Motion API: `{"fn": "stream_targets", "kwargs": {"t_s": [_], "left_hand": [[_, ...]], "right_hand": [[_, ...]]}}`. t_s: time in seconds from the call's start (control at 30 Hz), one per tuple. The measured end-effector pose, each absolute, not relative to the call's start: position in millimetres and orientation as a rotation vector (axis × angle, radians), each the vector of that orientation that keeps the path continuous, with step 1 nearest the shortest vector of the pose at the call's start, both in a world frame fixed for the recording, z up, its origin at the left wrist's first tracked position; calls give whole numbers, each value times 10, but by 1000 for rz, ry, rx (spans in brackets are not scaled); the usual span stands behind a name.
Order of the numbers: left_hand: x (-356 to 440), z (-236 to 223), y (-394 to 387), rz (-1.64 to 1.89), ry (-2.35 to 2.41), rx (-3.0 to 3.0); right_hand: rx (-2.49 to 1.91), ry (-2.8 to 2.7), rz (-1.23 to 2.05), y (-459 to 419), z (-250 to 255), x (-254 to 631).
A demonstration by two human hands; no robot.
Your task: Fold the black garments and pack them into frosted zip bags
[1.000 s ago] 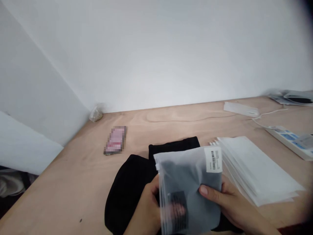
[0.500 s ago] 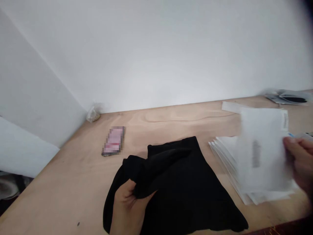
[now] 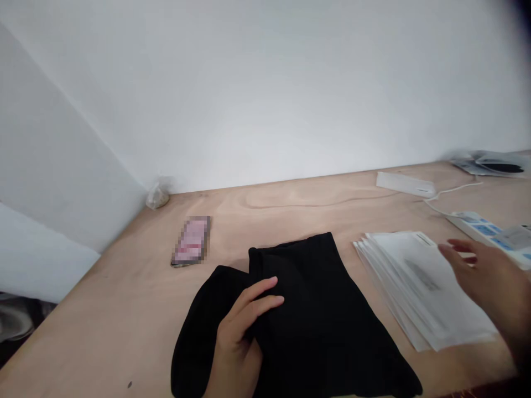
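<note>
A folded black cloth garment [image 3: 323,326] lies on the plywood table [image 3: 124,287], in front of me. My left hand [image 3: 240,331] rests on its left part, with the fingers spread over the fabric and the thumb side hidden by a fold. My right hand [image 3: 485,282] hovers open at the right, its fingertips just over the edge of a stack of white frosted zip bags [image 3: 415,287]. The top bag has a grey mark showing through it. My right hand holds nothing.
A phone with a blurred pink back [image 3: 191,241] lies left of the cloth. A small clear bag [image 3: 157,196] sits in the far corner against the white wall [image 3: 265,94]. At the far right are a white power strip [image 3: 485,229], a white cable [image 3: 452,190], a flat white package [image 3: 404,184] and a grey pile [image 3: 485,164].
The frosted bag held up in my right hand now lies on the stack, and my right hand has opened. My left hand has flattened from gripping the cloth to resting on it.
</note>
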State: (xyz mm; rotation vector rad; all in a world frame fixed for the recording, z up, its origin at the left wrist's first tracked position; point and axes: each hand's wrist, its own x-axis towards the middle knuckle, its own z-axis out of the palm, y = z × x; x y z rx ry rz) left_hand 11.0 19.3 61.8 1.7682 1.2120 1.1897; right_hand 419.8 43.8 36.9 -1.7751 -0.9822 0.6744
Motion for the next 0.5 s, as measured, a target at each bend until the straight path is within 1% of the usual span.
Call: {"fn": "stream_targets", "kwargs": {"t_s": [0.03,0.07,0.13,0.2,0.27,0.37,0.5], "left_hand": [[125,599,198,1178,1196,1793],[148,589,201,1167,1180,1819],[207,596,192,1154,1123,1879],[275,620,159,1166,1066,1912],[341,637,101,1244,1056,1836],[431,633,5,1360,1055,1586],[544,643,-32,1480,1149,1459]], "right_hand": [[-1859,-1033,484,364,470,3897],[-1872,-1130,449,283,565,3569],[-1712,-1263,796,122,708,2919],[-1547,-1273,1135,-1,769,2404],[-1391,-1185,1359,-62,763,2090],[-1254,-1060,1454,-50,714,1904],[-1212,-949,1445,-1,671,1839]]}}
